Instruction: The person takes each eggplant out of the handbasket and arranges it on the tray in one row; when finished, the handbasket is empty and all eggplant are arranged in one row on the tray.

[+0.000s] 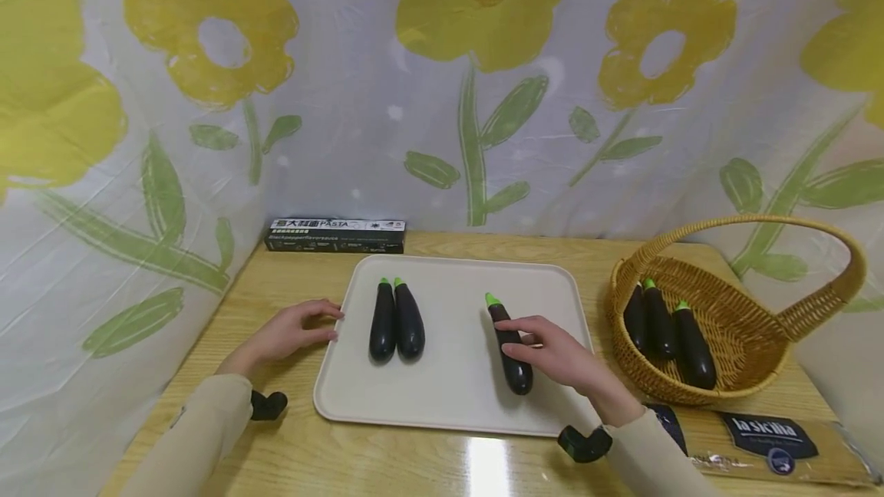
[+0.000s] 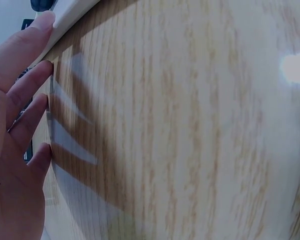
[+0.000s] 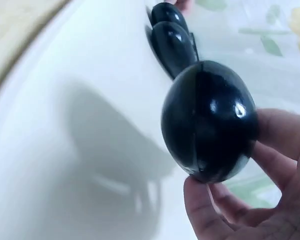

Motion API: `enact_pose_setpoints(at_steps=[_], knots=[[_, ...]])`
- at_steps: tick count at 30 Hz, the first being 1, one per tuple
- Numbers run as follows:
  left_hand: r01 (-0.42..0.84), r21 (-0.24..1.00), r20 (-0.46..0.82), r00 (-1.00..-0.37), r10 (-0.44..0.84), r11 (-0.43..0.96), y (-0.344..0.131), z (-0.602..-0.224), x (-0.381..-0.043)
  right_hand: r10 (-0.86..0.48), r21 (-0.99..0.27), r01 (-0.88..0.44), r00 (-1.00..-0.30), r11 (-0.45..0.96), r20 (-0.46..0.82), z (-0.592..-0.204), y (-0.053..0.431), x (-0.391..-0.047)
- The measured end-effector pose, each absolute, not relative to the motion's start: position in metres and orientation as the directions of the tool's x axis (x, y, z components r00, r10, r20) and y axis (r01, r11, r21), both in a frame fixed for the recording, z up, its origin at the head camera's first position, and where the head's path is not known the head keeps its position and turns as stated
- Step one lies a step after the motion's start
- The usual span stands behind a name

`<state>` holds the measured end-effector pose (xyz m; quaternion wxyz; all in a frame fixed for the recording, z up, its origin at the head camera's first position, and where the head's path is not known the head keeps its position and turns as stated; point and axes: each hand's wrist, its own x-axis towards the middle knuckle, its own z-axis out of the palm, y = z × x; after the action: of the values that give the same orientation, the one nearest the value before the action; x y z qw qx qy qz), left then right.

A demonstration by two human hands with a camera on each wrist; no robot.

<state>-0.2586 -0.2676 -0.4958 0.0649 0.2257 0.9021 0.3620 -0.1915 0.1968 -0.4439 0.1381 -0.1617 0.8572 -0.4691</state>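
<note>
My right hand (image 1: 552, 355) holds a black toy-like eggplant (image 1: 516, 376) with a bright green stem end, thumb on one side and fingers on the other. In the right wrist view the rounded end of this eggplant (image 3: 210, 125) hangs over the tray and casts a shadow. On the left part of the white tray (image 1: 449, 405), two more eggplants, one (image 1: 383, 328) beside the other (image 1: 410, 328), lie side by side. My left hand (image 1: 293, 332) is at the tray's left edge with fingers loosely extended, holding nothing; whether its fingertips touch the rim is unclear.
A wicker basket (image 1: 753, 328) with a tall handle stands right of the tray, with three eggplants (image 1: 693, 347) inside. Behind the tray's left corner lies a black pasta box (image 1: 336, 236). A pasta packet (image 1: 780, 443) lies at the front right. Flowered cloth (image 1: 345, 136) hangs behind the wooden table (image 1: 387, 459).
</note>
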Motion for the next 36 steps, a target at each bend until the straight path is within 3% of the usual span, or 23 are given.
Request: enact_pose_setpoints(at_steps=[10,16,36], knots=[[0.389,0.685,0.081,-0.881,0.466,0.617,-0.267,-0.494,-0.257,-0.412,-0.828,-0.177,-0.908,0.533,-0.071,-0.452,0.144,-0.227],[0.379,0.687,0.065,-0.882,0.467,0.62,-0.267,-0.495,-0.26,-0.462,-0.77,-0.27,-0.886,0.578,-0.036,-0.458,0.121,-0.244],[0.362,0.683,0.045,-0.888,0.458,0.634,-0.267,-0.496,-0.259,-0.525,-0.673,-0.391,-0.851,0.628,0.004,-0.458,0.09,-0.266]])
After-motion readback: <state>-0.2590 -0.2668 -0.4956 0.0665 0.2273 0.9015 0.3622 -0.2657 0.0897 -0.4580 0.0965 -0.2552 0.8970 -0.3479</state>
